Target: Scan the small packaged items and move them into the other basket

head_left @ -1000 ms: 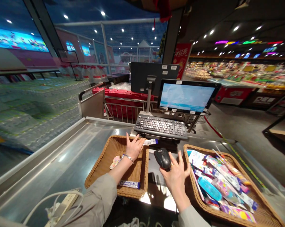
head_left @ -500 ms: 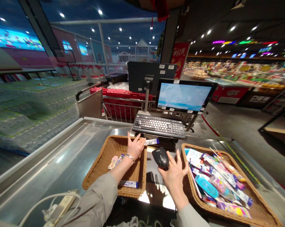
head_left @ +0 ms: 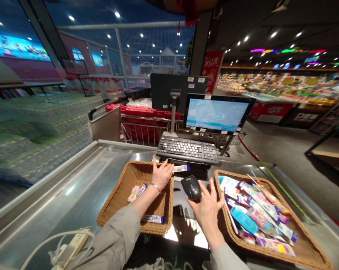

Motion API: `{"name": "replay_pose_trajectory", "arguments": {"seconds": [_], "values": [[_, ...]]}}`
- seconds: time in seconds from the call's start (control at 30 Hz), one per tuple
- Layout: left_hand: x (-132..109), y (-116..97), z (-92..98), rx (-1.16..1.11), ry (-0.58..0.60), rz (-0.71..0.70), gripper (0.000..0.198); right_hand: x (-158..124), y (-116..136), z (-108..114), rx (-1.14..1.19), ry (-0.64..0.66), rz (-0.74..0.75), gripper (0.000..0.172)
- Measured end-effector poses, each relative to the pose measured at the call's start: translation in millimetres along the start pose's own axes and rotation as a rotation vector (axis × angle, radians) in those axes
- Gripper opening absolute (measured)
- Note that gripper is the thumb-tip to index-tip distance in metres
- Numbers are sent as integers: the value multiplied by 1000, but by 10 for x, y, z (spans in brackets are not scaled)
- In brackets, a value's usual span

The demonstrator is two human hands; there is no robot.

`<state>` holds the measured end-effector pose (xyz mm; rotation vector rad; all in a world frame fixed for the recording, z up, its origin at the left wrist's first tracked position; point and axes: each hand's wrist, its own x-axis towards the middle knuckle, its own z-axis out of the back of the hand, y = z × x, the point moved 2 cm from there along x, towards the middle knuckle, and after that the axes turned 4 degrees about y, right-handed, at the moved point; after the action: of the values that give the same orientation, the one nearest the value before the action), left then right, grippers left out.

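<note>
My left hand (head_left: 160,175) is raised over the far edge of the left wicker basket (head_left: 117,198) and pinches a small white and blue packet (head_left: 181,168) that sticks out to the right. My right hand (head_left: 207,205) grips a black handheld barcode scanner (head_left: 191,187) between the two baskets, its nose turned toward the packet, fingers partly spread. The left basket holds a few small packets (head_left: 137,192). The right wicker basket (head_left: 307,243) is full of several colourful packaged items (head_left: 256,217).
A keyboard (head_left: 187,149) and a lit checkout screen (head_left: 216,113) stand beyond the baskets on the steel counter (head_left: 73,187). A power strip with white cable (head_left: 70,245) lies at the near left. Red shopping trolleys (head_left: 141,120) and stacked bottled water (head_left: 31,127) are behind.
Both hands have held almost the same pose; the view has shifted slightly, and the scanner stays aimed at the packet in my left hand.
</note>
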<state>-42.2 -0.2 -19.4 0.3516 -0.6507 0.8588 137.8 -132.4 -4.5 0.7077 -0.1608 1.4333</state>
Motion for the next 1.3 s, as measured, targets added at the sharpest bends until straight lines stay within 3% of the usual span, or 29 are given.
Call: {"name": "replay_pose_trajectory", "arguments": {"seconds": [0.6, 1.3], "values": [[35, -47, -26, 8, -16, -11, 27, -38, -45, 6, 12, 16, -12, 23], [82, -94, -69, -23, -12, -6, 29, -49, -111, 22, -28, -16, 2, 20]]}}
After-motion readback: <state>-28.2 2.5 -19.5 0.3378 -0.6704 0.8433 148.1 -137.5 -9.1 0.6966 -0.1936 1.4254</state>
